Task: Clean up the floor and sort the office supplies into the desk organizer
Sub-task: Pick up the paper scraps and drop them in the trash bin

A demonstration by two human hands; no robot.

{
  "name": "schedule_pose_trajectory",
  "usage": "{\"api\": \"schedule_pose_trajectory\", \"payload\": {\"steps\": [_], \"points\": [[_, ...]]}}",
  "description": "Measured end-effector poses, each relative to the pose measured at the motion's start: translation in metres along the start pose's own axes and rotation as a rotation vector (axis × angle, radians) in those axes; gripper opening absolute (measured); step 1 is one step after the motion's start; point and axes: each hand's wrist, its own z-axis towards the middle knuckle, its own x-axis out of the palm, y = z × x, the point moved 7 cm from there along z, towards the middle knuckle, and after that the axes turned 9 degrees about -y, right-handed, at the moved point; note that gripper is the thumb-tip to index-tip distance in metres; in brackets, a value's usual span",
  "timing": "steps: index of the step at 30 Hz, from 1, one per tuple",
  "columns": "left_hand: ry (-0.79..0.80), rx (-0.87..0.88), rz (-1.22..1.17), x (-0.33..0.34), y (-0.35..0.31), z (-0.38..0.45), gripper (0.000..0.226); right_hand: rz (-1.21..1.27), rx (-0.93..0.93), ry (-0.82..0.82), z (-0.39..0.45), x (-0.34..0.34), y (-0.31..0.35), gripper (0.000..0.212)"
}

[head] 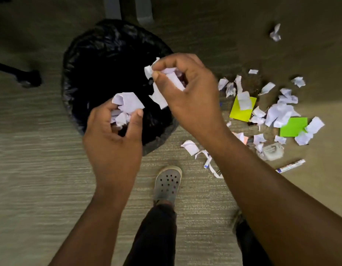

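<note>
white paper scraps (128, 106) sat bunched in the left hand (112, 135), its fingers curled around them, while the right hand (189, 89) pinched more paper, both held over the black-lined bin (101, 54), likely for dropping. more litter (279, 112) and a marker (291, 166) lay on the floor (41, 169) beside the bin.

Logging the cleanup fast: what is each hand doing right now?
Left hand: grips crumpled white paper scraps over the black-lined bin.
Right hand: pinches torn white paper pieces over the same bin.
</note>
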Motion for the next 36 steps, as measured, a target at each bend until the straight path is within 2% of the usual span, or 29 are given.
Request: {"api": "schedule_pose_trajectory", "payload": {"steps": [3, 6, 8, 11, 15, 20, 24, 27, 29, 33, 36], "points": [[0.022, -0.045, -0.061, 0.008, 0.030, 0.031, 0.035, -0.114, -0.004, 0.132, 0.012, 0.045, -0.002, 0.019], [0.130, -0.080, -0.106, 0.022, 0.054, 0.050, 0.046, -0.374, -0.106, 0.305, 0.018, 0.074, -0.006, 0.038], [0.178, -0.055, -0.054, 0.026, 0.057, 0.056, 0.045, -0.466, -0.149, 0.319, 0.018, 0.075, -0.003, 0.043], [0.189, -0.005, -0.034, 0.018, 0.055, 0.057, 0.040, -0.417, -0.198, 0.185, 0.015, 0.054, 0.011, 0.034], [0.140, 0.124, -0.201, 0.008, 0.033, 0.037, 0.032, -0.286, -0.194, -0.051, 0.004, -0.008, 0.007, 0.022], [0.105, 0.359, -0.292, 0.018, 0.002, -0.027, 0.019, -0.248, -0.040, -0.261, -0.019, -0.092, -0.060, 0.020], [0.257, 0.330, -0.221, 0.085, 0.019, -0.102, 0.017, -0.336, 0.103, -0.313, -0.051, -0.149, -0.151, 0.021], [0.380, 0.297, -0.086, 0.147, 0.050, -0.151, 0.018, -0.464, 0.182, -0.234, -0.079, -0.175, -0.219, 0.015], [0.460, 0.245, 0.041, 0.189, 0.079, -0.175, 0.031, -0.548, 0.235, -0.135, -0.097, -0.188, -0.268, 0.013], [0.679, 0.102, 0.349, 0.264, 0.141, -0.195, 0.076, -0.771, 0.275, 0.130, -0.113, -0.199, -0.343, 0.038], [0.732, 0.073, 0.475, 0.302, 0.169, -0.186, 0.083, -0.827, 0.202, 0.290, -0.108, -0.186, -0.370, 0.052]]}}
